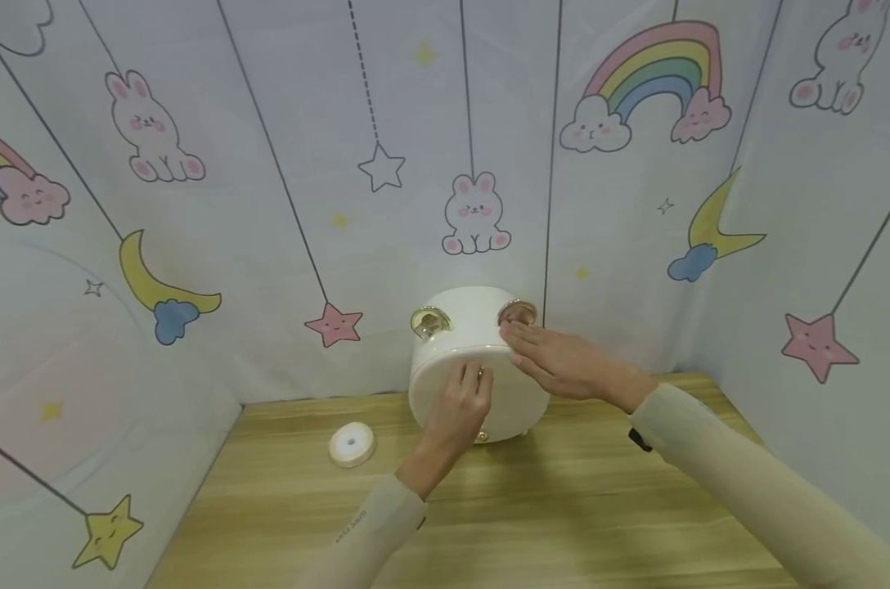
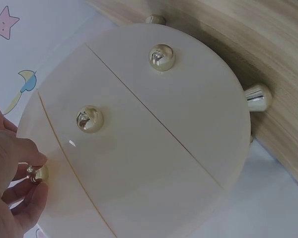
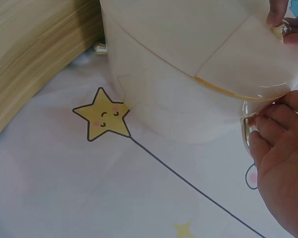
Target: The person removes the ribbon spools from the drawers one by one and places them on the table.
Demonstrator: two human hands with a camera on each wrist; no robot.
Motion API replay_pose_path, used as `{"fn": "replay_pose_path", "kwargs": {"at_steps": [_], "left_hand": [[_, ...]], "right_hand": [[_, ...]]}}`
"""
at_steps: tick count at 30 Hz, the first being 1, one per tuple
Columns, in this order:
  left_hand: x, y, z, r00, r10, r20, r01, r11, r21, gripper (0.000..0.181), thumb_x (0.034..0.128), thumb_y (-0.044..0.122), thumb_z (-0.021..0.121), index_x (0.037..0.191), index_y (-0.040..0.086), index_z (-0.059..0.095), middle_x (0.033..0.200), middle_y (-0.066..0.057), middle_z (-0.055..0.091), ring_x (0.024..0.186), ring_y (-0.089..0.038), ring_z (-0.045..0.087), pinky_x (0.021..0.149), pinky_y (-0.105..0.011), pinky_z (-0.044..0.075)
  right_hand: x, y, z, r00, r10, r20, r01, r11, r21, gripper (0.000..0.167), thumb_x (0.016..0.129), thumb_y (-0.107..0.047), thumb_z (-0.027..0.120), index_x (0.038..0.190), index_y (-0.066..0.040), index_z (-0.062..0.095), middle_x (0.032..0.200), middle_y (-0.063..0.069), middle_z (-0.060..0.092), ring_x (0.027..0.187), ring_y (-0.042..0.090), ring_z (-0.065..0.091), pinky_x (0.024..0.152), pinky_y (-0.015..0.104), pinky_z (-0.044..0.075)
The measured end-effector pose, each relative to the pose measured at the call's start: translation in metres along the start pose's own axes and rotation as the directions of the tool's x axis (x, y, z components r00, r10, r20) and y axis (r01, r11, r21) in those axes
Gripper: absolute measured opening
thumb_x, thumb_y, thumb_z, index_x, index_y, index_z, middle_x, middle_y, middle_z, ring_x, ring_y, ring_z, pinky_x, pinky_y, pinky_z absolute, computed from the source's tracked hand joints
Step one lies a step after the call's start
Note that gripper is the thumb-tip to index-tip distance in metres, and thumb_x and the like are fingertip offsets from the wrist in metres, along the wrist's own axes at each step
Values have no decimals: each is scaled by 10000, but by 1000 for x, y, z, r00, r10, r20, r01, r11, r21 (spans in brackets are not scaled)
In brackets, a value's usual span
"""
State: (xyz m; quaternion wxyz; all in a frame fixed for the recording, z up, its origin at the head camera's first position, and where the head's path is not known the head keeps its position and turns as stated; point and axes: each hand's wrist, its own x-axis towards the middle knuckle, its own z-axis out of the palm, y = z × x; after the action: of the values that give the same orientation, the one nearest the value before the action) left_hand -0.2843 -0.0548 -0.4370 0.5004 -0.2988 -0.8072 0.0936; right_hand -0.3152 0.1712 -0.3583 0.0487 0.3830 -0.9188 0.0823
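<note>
Pale sleeves (image 1: pixel 769 491) nearest, cut off at the frame edges. Left hand (image 1: pixel 460 405) reaches up, thumb and fingertips pinching the top gold knob (image 2: pixel 42 174) on the front of the white round cabinet (image 1: pixel 517 402), upright at the back of the worktop (image 1: pixel 268 499). Right hand (image 1: pixel 566 366) angles in from the side, not grasping, extended fingers against the cabinet, partly covering its right gold-rimmed ear (image 1: pixel 519 306). Right thumb hard to make out. Left fingers mostly hide the knob in head view.
</note>
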Motion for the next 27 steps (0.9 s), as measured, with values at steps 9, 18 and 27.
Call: {"fn": "replay_pose_path", "kwargs": {"at_steps": [9, 18, 27], "left_hand": [[2, -1, 0, 1000, 2, 0, -2, 1000, -3, 233, 822, 13, 774, 1051, 14, 729, 1009, -106, 707, 939, -228, 676, 853, -242, 594], [2, -1, 1, 1000, 4, 7, -4, 1000, 2, 259, 809, 20, 791, 1062, 16, 737, 1015, -103, 720, 935, -222, 676, 857, -241, 592], [1, -1, 2, 1000, 6, 17, -5, 1000, -3, 269, 816, 29, 811, 1075, 6, 742, 1027, -110, 727, 933, -222, 685, 857, -234, 596]], "right_hand": [[0, 0, 0, 1000, -6, -9, 6, 1000, -3, 585, 1141, -339, 357, 1637, -33, 304, 1722, 149, 291, 1601, 354, 306, 1273, 548, 335], [-1, 0, -1, 1000, -10, -13, 10, 1000, -13, 588, 1142, -339, 354, 1634, -21, 303, 1719, 155, 294, 1599, 357, 308, 1278, 545, 327], [0, 1, 3, 999, -22, -24, 21, 1000, -18, 585, 1143, -328, 347, 1632, -10, 301, 1718, 169, 292, 1595, 369, 313, 1275, 550, 329]]}}
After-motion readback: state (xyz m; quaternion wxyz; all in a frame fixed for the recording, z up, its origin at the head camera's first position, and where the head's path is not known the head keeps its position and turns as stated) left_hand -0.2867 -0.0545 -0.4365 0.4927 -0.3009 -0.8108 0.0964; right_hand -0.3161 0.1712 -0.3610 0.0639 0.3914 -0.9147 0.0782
